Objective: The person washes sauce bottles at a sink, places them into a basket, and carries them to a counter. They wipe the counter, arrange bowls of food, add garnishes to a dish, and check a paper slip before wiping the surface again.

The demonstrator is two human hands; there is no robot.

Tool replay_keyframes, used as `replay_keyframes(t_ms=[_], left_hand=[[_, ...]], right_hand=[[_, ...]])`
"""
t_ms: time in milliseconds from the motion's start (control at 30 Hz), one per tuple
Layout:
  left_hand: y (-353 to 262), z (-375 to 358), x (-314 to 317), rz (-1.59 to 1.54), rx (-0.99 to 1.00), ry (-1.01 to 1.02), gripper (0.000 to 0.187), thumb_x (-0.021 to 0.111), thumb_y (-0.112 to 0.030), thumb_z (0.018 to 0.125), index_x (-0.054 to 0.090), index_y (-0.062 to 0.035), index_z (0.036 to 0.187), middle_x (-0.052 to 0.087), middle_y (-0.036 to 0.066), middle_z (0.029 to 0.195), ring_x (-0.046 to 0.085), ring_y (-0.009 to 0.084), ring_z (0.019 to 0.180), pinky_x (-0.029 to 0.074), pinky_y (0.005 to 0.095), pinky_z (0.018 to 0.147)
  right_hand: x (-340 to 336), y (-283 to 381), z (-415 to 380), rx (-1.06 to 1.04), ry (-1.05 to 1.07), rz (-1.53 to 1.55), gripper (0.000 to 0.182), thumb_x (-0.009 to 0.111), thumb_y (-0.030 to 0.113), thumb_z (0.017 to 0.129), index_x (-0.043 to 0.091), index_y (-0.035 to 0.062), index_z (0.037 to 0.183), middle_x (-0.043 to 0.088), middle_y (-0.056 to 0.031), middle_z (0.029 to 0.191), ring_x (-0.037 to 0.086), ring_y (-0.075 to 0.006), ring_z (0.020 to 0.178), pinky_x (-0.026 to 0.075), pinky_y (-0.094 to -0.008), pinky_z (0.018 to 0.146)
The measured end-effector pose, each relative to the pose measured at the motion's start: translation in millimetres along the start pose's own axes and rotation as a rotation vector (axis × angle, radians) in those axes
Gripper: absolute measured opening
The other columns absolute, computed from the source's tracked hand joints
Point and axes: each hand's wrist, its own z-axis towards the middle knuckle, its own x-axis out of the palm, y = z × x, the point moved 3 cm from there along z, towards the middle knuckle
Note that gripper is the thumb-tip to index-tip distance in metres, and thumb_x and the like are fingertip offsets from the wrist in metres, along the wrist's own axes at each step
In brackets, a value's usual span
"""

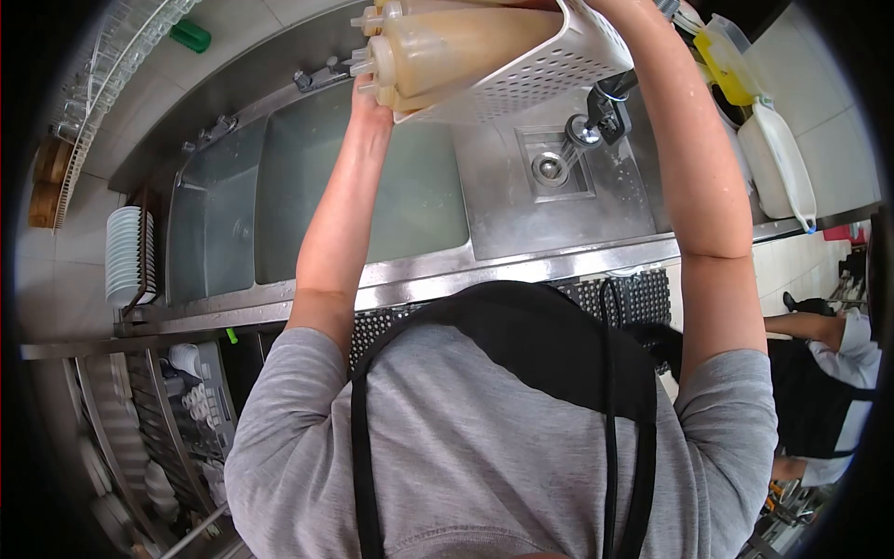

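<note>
A white perforated plastic basket (549,79) is held up, tilted, over the sink at the top of the view. Several squeeze bottles (456,51) with pale yellowish, cloudy bodies and clear nozzle caps lie on their sides in it, nozzles pointing left. My left hand (372,110) grips the basket's left end from below, its fingers mostly hidden behind the bottles. At the top edge, my right hand (610,6) is on the basket's right side; the frame cuts off most of it.
Below is a steel sink (363,214) filled with cloudy water, with a drain basin (551,170) to the right. White plates (124,256) stand in a rack at left; glasses (102,70) sit on a shelf above. A white container (778,163) leans at right. Another person (819,391) works behind at right.
</note>
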Motion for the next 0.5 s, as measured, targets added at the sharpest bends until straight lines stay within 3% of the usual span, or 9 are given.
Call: replay_keyframes(t_ms=[167, 500], left_hand=[[-5, -1, -3, 0.001, -0.003, -0.005, 0.029, 0.042, -0.019, 0.086, 0.050, 0.0013, 0.106, 0.057, 0.011, 0.097, 0.058, 0.0198, 0.084, 0.048, 0.0325, 0.075], [-30, 3, 2, -0.002, 0.005, 0.052, 0.030, 0.042, -0.020, 0.086, 0.050, 0.0005, 0.107, 0.057, 0.011, 0.097, 0.058, 0.0196, 0.083, 0.049, 0.0325, 0.075]], right_hand=[[-2, -2, -7, -0.132, -0.072, 0.034, 0.015, 0.056, 0.011, 0.061, 0.047, -0.0004, 0.064, 0.052, -0.0154, 0.058, 0.052, -0.0239, 0.056, 0.041, -0.0347, 0.054], [-12, -4, -28, -0.095, -0.193, 0.184, 0.012, 0.053, 0.008, 0.063, 0.044, 0.0005, 0.061, 0.045, -0.0094, 0.054, 0.047, -0.0165, 0.054, 0.038, -0.0308, 0.051]])
